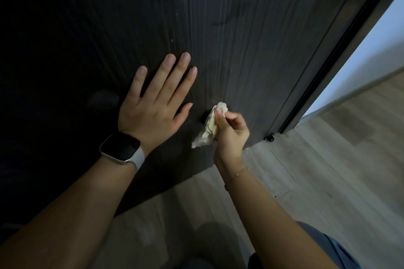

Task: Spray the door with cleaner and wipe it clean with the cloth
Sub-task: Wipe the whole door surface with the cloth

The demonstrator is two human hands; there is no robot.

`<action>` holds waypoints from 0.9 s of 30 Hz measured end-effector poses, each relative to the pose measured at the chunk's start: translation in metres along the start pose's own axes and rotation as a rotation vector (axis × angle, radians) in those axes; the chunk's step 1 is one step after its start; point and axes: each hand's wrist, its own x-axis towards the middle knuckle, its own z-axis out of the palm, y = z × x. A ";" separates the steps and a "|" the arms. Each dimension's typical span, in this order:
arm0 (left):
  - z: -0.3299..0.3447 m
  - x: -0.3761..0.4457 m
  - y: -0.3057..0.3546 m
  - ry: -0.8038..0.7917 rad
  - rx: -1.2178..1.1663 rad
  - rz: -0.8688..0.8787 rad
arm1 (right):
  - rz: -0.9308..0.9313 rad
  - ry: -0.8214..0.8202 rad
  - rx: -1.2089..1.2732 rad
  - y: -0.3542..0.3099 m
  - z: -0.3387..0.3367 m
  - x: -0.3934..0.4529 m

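1. The right hand (229,132) pinches a crumpled cream cloth (211,125) between thumb and curled fingers, holding it against the lower part of the dark wood-grain door (240,39).
2. The cloth sits low on the door, close to its bottom edge and nearer the hinge side, with its loose tail hanging down past the hand.
3. The left hand (153,102) lies flat on the door just beside the cloth, fingers straight and spread, gripping nothing.
4. A smartwatch (121,148) with a pale strap is on the left wrist; a thin bracelet (237,173) is on the right.
5. Below the door runs a light wood floor (306,181), and past the door's edge a pale wall (371,61) shows.
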 end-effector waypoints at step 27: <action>-0.003 0.002 -0.001 0.011 -0.036 -0.014 | 0.235 0.138 -0.084 0.041 -0.027 -0.007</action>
